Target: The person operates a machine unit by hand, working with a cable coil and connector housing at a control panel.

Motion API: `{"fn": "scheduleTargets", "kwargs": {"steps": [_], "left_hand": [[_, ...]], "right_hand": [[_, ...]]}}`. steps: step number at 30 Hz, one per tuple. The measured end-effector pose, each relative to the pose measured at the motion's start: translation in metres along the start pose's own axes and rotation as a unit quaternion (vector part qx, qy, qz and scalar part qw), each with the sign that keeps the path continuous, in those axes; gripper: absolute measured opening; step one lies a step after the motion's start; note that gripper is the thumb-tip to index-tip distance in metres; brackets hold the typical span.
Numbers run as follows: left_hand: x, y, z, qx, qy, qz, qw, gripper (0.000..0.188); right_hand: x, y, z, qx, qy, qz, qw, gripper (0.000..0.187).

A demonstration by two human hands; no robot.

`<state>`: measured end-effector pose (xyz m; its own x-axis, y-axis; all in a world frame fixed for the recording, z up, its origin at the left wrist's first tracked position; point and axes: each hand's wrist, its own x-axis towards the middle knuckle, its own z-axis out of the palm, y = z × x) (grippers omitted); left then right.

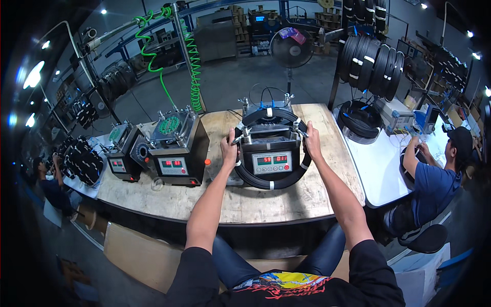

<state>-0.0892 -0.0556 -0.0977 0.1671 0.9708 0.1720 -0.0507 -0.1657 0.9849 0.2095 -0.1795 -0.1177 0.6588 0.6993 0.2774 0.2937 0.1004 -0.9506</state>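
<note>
Black cable, wound into a ring and bound with short white wraps, makes up the coil (292, 179) held upright in front of the central benchtop machine (272, 165). The person's left hand (229, 148) is curled around the coil's left side and the right hand (312, 143) grasps its right side, thumbs toward the top. Through the ring shows the machine's pale control panel, with red digits lit above a row of buttons; whether the coil's lower edge touches the wooden tabletop (332, 169) cannot be told. Left of the left hand, a small orange cap (207, 161) sits near a second benchtop machine (176, 146), which carries a green disc (172, 124) on top, and a third, smaller machine (123, 158) stands farther left. Beyond the tabletop are green spiral hoses (195, 77) and a pedestal fan (291, 50). At right, more black cable coils (371, 66) hang on a rack, and a co-worker (436, 179) in a dark cap sits at a white table (376, 179).
</note>
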Motion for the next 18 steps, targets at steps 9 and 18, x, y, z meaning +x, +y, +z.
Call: {"fn": "scheduleTargets", "kwargs": {"steps": [9, 18], "left_hand": [[0.035, 0.026, -0.010, 0.052, -0.131, 0.059, 0.988, 0.042], [0.017, 0.077, 0.035, 0.274, -0.125, 0.325, 0.897, 0.043]], "right_hand": [[0.026, -0.027, -0.016, -0.024, -0.042, -0.149, 0.988, 0.057], [0.016, -0.084, 0.016, -0.241, -0.109, -0.197, 0.944, 0.059]]}}
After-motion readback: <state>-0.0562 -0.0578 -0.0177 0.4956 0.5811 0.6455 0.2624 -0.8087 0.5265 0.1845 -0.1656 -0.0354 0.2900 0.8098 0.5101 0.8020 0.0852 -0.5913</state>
